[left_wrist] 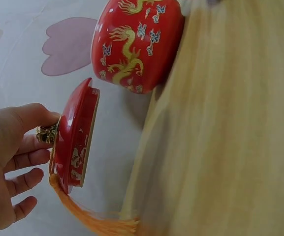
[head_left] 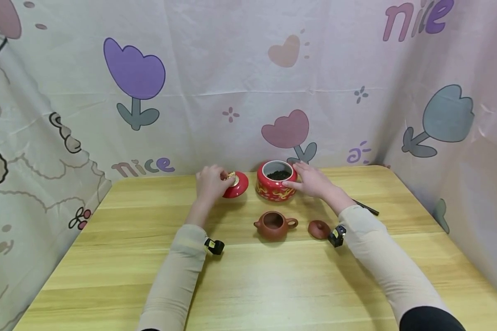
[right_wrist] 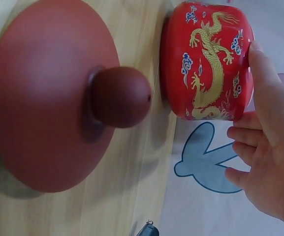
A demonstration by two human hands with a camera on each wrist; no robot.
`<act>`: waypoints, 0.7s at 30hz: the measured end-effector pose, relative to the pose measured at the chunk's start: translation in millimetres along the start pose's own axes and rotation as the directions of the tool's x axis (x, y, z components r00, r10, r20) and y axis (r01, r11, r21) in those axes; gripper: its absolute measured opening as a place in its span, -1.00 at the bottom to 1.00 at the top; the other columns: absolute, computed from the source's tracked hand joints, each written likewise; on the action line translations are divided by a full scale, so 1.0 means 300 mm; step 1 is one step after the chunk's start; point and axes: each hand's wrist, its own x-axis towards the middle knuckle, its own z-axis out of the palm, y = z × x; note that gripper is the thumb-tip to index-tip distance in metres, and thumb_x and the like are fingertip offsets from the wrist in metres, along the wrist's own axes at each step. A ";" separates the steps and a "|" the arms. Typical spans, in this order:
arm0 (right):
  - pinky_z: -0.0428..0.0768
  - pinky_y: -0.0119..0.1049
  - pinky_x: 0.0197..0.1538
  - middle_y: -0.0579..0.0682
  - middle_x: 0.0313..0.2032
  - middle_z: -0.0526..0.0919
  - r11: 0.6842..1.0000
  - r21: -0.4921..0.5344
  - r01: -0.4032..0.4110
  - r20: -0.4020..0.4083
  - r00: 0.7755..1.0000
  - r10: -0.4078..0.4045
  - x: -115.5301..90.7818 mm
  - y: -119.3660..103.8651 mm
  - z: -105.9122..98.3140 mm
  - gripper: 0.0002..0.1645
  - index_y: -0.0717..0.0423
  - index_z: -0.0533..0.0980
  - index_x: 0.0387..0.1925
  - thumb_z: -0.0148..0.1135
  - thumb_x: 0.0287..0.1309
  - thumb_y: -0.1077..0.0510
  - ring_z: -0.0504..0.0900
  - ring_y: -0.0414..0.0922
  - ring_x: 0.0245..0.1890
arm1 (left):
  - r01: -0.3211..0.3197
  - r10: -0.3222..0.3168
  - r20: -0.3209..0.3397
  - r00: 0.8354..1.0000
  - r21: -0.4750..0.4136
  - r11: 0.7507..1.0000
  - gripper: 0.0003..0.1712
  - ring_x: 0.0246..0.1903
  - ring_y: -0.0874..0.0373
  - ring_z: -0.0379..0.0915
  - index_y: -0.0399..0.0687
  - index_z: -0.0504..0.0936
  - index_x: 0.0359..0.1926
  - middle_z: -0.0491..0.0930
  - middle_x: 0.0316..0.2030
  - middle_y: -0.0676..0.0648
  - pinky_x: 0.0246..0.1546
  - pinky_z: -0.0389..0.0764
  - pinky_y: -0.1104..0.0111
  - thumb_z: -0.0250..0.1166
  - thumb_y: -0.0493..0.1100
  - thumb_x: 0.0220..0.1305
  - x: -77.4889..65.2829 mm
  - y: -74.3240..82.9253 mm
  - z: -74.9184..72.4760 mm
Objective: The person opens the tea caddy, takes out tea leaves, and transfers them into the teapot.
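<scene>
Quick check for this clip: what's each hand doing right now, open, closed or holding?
Left hand: closed, pinching the red lid by its gold knob.
Right hand: holding the red jar at its side.

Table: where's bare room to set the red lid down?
The table is bare left of the left sleeve, and between it and the right sleeve, nearer the camera than the teapot. A narrower strip lies right of the black stick. It's crowded around the red jar, the right hand, teapot and clay lid.
</scene>
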 end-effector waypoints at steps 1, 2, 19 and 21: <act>0.09 0.16 0.48 0.29 0.43 0.21 1.000 0.001 -0.001 0.002 1.000 0.001 -0.001 -0.001 -0.002 0.09 0.31 0.17 0.42 0.13 0.18 -0.42 0.08 0.21 0.49 | 0.006 -0.006 0.002 1.000 0.003 1.000 -0.66 -0.18 -0.03 0.41 -0.09 0.65 -0.40 0.60 -0.34 -0.07 -0.03 0.38 0.01 0.36 0.11 0.17 -0.002 -0.004 0.003; 0.09 0.15 0.48 0.28 0.43 0.21 1.000 0.003 -0.002 0.005 1.000 0.002 -0.002 -0.003 -0.004 0.09 0.30 0.18 0.42 0.13 0.18 -0.42 0.08 0.21 0.49 | 0.011 -0.011 0.004 1.000 0.004 1.000 -0.66 -0.18 -0.03 0.41 -0.09 0.66 -0.40 0.60 -0.34 -0.07 -0.02 0.38 0.01 0.37 0.11 0.17 -0.004 -0.009 0.006; 0.07 0.17 0.48 0.28 0.44 0.20 1.000 0.008 -0.013 0.022 1.000 0.013 -0.003 -0.009 -0.005 0.10 0.29 0.16 0.43 0.10 0.19 -0.43 0.06 0.21 0.50 | 0.077 -0.084 0.089 0.992 0.087 0.993 -0.66 -0.19 -0.05 0.38 -0.05 0.57 -0.50 0.54 -0.38 -0.05 0.01 0.30 0.01 0.32 0.10 0.17 -0.012 -0.063 0.053; 0.07 0.18 0.48 0.28 0.44 0.20 1.000 0.010 -0.016 0.024 1.000 0.016 -0.003 -0.008 -0.005 0.10 0.29 0.15 0.44 0.10 0.19 -0.43 0.05 0.21 0.50 | 0.080 -0.088 0.091 0.992 0.087 0.993 -0.67 -0.17 -0.05 0.39 -0.04 0.58 -0.50 0.55 -0.38 -0.05 0.01 0.29 0.01 0.33 0.10 0.17 -0.011 -0.065 0.059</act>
